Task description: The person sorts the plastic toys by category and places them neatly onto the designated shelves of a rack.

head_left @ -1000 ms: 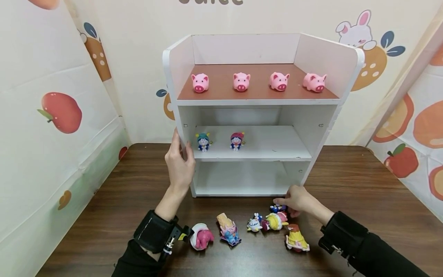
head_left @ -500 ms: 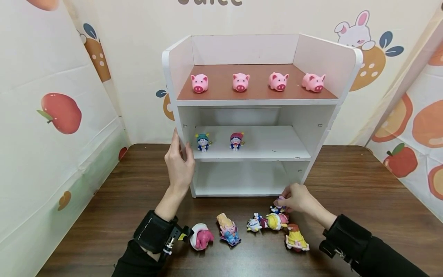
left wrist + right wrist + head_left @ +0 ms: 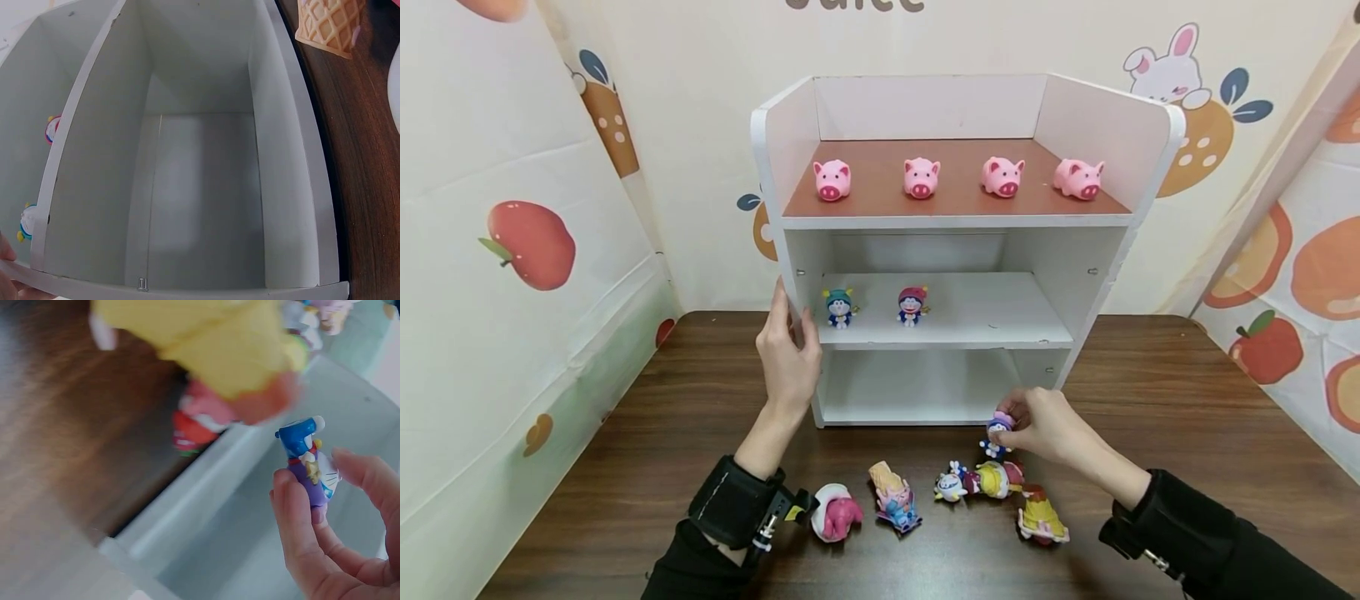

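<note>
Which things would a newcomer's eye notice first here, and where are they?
Probably the four pink pigs, lined up on the brown top shelf of the white unit. Then the right hand, pinching a small blue-and-purple figurine in front of the unit. Two bright-hatted figurines on the middle shelf might come next.
</note>
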`<state>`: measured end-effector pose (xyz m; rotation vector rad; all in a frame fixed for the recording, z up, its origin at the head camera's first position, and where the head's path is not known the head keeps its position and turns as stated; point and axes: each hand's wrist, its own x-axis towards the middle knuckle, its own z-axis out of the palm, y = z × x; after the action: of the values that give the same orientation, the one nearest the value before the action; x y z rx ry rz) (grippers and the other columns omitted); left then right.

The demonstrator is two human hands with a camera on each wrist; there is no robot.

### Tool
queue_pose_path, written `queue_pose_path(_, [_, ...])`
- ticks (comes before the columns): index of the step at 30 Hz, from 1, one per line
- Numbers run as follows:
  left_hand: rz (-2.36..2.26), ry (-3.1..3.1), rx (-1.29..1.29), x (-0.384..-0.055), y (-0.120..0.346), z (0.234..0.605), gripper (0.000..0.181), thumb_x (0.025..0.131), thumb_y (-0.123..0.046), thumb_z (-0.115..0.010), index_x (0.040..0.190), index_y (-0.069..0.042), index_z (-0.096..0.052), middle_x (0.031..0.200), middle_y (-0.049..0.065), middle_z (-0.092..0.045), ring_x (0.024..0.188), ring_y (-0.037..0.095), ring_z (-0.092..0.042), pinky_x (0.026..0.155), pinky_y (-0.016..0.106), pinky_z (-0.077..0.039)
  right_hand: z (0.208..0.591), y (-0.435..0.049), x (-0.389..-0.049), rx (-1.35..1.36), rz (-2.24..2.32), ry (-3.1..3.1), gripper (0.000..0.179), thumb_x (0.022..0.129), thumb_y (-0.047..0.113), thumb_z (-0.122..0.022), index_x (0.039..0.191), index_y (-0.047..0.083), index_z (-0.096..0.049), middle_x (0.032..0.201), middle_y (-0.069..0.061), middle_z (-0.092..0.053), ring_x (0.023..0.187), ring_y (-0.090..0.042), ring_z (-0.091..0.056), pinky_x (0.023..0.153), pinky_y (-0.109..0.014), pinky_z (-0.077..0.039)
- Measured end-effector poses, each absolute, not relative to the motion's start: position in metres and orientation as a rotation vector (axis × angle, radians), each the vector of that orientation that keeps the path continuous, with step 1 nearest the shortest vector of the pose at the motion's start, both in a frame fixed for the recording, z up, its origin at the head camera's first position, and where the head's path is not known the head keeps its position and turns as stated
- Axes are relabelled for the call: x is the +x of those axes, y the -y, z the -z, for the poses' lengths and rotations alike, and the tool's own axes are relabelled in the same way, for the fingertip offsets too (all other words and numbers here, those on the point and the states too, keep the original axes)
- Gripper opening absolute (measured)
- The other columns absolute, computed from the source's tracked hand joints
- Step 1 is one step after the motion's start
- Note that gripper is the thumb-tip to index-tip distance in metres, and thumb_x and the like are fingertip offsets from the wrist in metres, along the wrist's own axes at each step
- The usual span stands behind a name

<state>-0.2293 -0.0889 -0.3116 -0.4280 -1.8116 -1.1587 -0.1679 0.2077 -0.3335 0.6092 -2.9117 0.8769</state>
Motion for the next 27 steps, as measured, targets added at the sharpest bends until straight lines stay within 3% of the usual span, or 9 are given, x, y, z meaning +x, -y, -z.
queue_pose_path(18, [1.163, 1.829, -0.418, -0.229, 0.090, 0.311, 0.051, 0.083, 0.009, -0.051, 0.131, 0.004, -0.036, 0.123, 0.019, -0.049, 0.108, 0.029, -0.050, 0.077, 0.045, -0.046, 0.258, -0.195, -0.159, 0.819, -0.823, 2.771, 0.019, 0.070, 0.003, -0.072, 0.084, 0.008, -0.059, 0.073, 0.002, -0.059, 0.063, -0.007, -0.056, 0.054, -0.020, -0.048])
queue_pose_path(27, [1.151, 1.842, -0.416, -0.229, 0.089, 0.310, 0.050, 0.084, 0.007, -0.051, 0.132, 0.004, -0.035, 0.124, 0.018, -0.048, 0.108, 0.027, -0.050, 0.077, 0.043, -0.046, 0.235, -0.189, -0.173, 0.774, -0.761, 2.712, 0.020, 0.072, 0.005, -0.071, 0.089, 0.005, -0.062, 0.079, -0.004, -0.063, 0.069, -0.015, -0.060, 0.062, -0.034, -0.052])
